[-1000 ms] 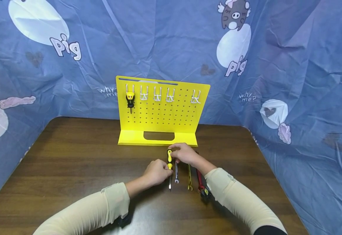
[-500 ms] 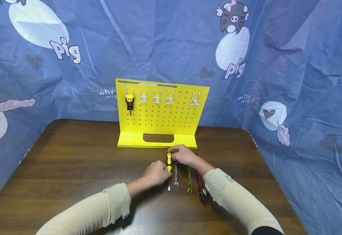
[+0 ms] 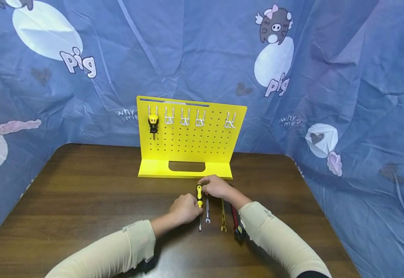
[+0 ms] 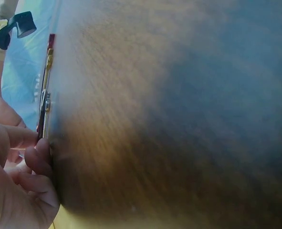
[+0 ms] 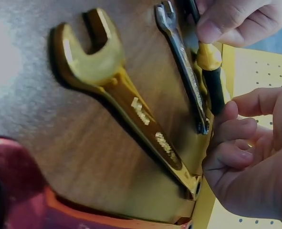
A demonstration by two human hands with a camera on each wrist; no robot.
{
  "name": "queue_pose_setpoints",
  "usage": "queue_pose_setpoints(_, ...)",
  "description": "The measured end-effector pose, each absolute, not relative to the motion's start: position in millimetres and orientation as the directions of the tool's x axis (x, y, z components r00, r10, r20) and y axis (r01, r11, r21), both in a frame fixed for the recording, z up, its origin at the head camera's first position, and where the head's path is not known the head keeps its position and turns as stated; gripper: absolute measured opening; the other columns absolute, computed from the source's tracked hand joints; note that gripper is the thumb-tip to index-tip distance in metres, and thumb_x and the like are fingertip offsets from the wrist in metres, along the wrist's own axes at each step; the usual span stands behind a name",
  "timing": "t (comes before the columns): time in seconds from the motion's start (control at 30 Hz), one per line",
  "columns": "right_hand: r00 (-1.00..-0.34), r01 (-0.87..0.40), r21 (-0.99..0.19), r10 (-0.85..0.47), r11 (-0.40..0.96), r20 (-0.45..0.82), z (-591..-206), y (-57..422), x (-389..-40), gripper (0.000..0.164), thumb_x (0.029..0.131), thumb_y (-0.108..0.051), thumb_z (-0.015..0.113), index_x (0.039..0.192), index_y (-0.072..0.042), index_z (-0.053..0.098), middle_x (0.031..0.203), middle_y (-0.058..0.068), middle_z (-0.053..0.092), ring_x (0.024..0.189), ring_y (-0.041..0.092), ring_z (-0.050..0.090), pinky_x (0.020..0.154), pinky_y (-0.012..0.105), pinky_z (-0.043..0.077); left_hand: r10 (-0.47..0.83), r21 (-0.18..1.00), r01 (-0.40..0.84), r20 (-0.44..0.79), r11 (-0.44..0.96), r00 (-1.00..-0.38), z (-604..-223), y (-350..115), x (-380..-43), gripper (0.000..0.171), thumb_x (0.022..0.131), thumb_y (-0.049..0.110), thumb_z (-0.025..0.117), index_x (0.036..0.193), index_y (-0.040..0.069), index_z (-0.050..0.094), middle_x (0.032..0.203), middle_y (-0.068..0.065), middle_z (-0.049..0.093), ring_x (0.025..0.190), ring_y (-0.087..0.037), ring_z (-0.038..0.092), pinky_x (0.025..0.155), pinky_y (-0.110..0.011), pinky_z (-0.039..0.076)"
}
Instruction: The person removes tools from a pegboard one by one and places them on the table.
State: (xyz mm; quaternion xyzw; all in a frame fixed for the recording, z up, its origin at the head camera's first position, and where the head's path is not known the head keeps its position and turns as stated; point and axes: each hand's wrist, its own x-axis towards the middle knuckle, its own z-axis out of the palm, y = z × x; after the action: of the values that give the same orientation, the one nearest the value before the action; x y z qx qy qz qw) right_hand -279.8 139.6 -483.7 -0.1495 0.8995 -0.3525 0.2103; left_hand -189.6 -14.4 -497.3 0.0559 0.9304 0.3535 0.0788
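Note:
A screwdriver with a yellow and black handle point(image 3: 199, 191) lies lengthwise between both hands, its tip towards the person. My left hand point(image 3: 185, 209) pinches it near where shaft and handle meet. At the butt end, my right hand point(image 3: 217, 186) pinches the handle between thumb and fingers; the right wrist view shows both grips around the handle point(image 5: 213, 88). Right beside it lies a silver wrench point(image 3: 207, 214), its far end partly behind the right hand. Further right are a gold wrench point(image 3: 223, 220) and a red-handled tool point(image 3: 235, 218) with a dark end, partly under the right forearm.
Behind the hands stands a yellow pegboard point(image 3: 188, 144) with several white double hooks point(image 3: 185, 117). On its leftmost hook hangs a short yellow and black screwdriver point(image 3: 153, 123). The brown wooden table point(image 3: 83, 185) is bordered by a blue printed cloth point(image 3: 208, 50).
The head view has tilted slightly up, so everything sits a little lower in it. Both hands keep their hold on the screwdriver, with almost no movement relative to the table.

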Motion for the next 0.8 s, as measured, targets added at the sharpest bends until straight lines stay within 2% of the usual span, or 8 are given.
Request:
queue_pose_setpoints(0.17, -0.877, -0.144, -0.685, -0.412, 0.715, -0.246, -478.7, 135.5, -286.5, 0.036, 0.090, -0.008, 0.058, 0.124, -0.003, 0.069, 0.079, 0.003, 0.063, 0.063, 0.013, 0.052, 0.056, 0.026, 0.040, 0.168, 0.665, 0.067, -0.088, 0.744, -0.982, -497.2, -15.3, -187.1, 0.036, 0.081, 0.023, 0.078, 0.054, 0.017, 0.055, 0.051, 0.007, 0.047, 0.049, -0.013, 0.046, 0.045, -0.029, 0.035)
queue_pose_setpoints(0.33, -0.895, -0.161, -0.747, -0.415, 0.645, -0.165, -466.6, 122.6, -293.2, 0.036, 0.095, -0.010, 0.056, 0.128, -0.003, 0.066, 0.078, 0.012, 0.065, 0.058, 0.017, 0.052, 0.053, 0.027, 0.042, 0.191, 0.688, 0.099, -0.058, 0.718, -0.980, -498.0, -20.8, -187.7, 0.038, 0.083, 0.023, 0.078, 0.054, 0.016, 0.056, 0.051, 0.009, 0.047, 0.049, -0.011, 0.045, 0.045, -0.027, 0.035)
queue_pose_setpoints(0.5, -0.898, -0.191, -0.822, -0.434, 0.537, -0.075, -453.6, 98.5, -299.3, 0.034, 0.100, -0.013, 0.055, 0.132, -0.006, 0.065, 0.101, 0.018, 0.069, 0.078, 0.032, 0.068, 0.061, 0.034, 0.052, 0.194, 0.699, 0.120, -0.027, 0.705, -0.981, -499.3, -36.4, -194.4, 0.044, 0.088, 0.022, 0.074, 0.051, 0.017, 0.051, 0.047, 0.011, 0.040, 0.046, -0.008, 0.039, 0.045, -0.025, 0.030)
queue_pose_setpoints(0.6, -0.898, -0.202, -0.859, -0.440, 0.470, -0.029, -447.4, 81.9, -303.6, 0.033, 0.101, -0.016, 0.059, 0.133, -0.009, 0.065, 0.110, 0.015, 0.067, 0.086, 0.031, 0.071, 0.070, 0.041, 0.056, 0.179, 0.708, 0.114, -0.018, 0.697, -0.984, -498.4, -49.6, -201.8, 0.043, 0.090, 0.019, 0.071, 0.052, 0.016, 0.053, 0.048, 0.011, 0.041, 0.047, -0.009, 0.039, 0.046, -0.025, 0.031)
queue_pose_setpoints(0.7, -0.896, -0.190, -0.896, -0.443, 0.402, -0.008, -441.2, 66.3, -308.0, 0.038, 0.101, -0.019, 0.063, 0.138, -0.010, 0.061, 0.115, 0.011, 0.065, 0.089, 0.029, 0.072, 0.080, 0.049, 0.057, 0.153, 0.737, 0.093, -0.014, 0.669, -0.988, -495.7, -64.6, -212.6, 0.031, 0.091, 0.016, 0.069, 0.060, 0.012, 0.064, 0.052, 0.008, 0.051, 0.050, -0.010, 0.047, 0.049, -0.026, 0.038)
queue_pose_setpoints(0.77, -0.897, -0.179, -0.918, -0.442, 0.354, 0.004, -438.3, 56.8, -311.9, 0.043, 0.100, -0.020, 0.065, 0.142, -0.011, 0.058, 0.119, 0.008, 0.064, 0.091, 0.029, 0.072, 0.085, 0.053, 0.056, 0.122, 0.769, 0.064, -0.018, 0.636, -0.992, -493.6, -75.6, -221.2, 0.020, 0.092, 0.015, 0.067, 0.073, 0.008, 0.071, 0.058, 0.004, 0.059, 0.053, -0.011, 0.055, 0.052, -0.028, 0.044)
queue_pose_setpoints(0.8, -0.897, -0.179, -0.925, -0.442, 0.335, 0.014, -437.3, 52.4, -314.1, 0.046, 0.100, -0.020, 0.066, 0.144, -0.011, 0.056, 0.119, 0.008, 0.064, 0.092, 0.029, 0.072, 0.085, 0.051, 0.056, 0.105, 0.788, 0.044, -0.026, 0.614, -0.994, -492.1, -81.4, -225.6, 0.017, 0.093, 0.015, 0.065, 0.080, 0.007, 0.073, 0.061, 0.001, 0.063, 0.055, -0.012, 0.058, 0.054, -0.028, 0.046)
